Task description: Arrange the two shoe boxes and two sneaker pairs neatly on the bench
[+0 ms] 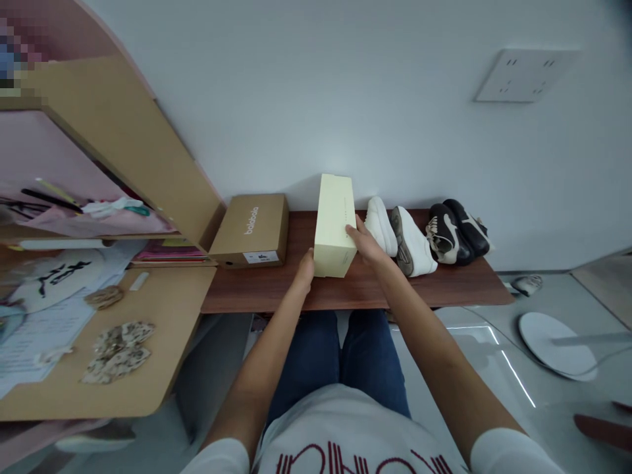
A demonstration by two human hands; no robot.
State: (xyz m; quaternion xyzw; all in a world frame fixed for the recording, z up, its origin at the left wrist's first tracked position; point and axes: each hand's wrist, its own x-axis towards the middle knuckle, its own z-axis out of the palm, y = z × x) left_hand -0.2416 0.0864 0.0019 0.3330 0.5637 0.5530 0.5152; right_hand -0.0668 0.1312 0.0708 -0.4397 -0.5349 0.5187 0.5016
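Note:
A pale yellow shoe box point(334, 217) is gripped between my two hands above the brown wooden shelf point(257, 289). My left hand point(305, 271) presses its left side near the front corner. On the opposite side, my right hand point(364, 240) wraps the box's right edge. Just right of the box stand a pair of white shoes, a nearer white shoe point(380, 227) and a white sneaker point(417, 243) tilted to show its grey sole. Beyond them sit black and cream shoes point(447, 234). To the left rests a brown cardboard box point(254, 227) with "balabala" lettering.
A light wooden desk point(182, 329) adjoins the shelf at left, bearing papers point(54, 342), a patterned hair scrunchie point(121, 349) and a brown one point(103, 297). The white wall point(306, 99) with a socket plate point(526, 76) rises behind. A round white base point(557, 342) stands on the floor at right.

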